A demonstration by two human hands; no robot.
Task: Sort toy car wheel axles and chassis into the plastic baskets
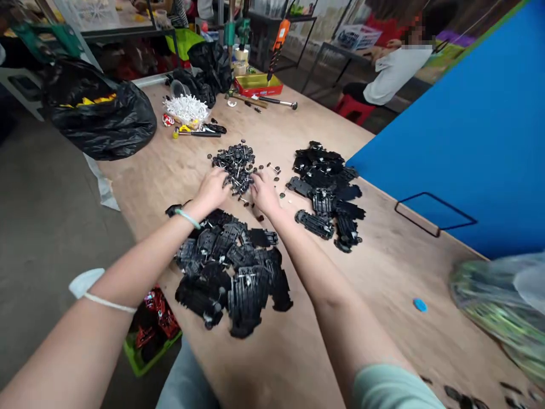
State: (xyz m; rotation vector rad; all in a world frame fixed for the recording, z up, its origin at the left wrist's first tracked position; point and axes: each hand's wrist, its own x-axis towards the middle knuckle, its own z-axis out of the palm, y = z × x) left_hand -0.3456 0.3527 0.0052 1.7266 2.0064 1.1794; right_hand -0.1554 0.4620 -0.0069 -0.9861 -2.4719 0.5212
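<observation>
A heap of small black wheels on metal axles (237, 162) lies on the wooden table. At its near left edge is my left hand (214, 190), fingers bent into the wheels. My right hand (264, 192) reaches the near right edge with its fingers curled together. Both sets of fingertips are partly hidden, so what they pinch does not show. Below my wrists spreads a pile of black plastic toy car chassis (230, 244). Another chassis pile (326, 187) sits to the right, with a few loose wheel axles (276, 170) between it and the heap.
White small parts (186, 108) and a yellow-ended hammer (198, 134) lie farther back. A black bag (114, 125) stands at the left edge. Behind are a red box (259, 85) and a hanging orange screwdriver (280, 37). A blue panel (460, 142) borders the right. Another person (398, 68) sits beyond.
</observation>
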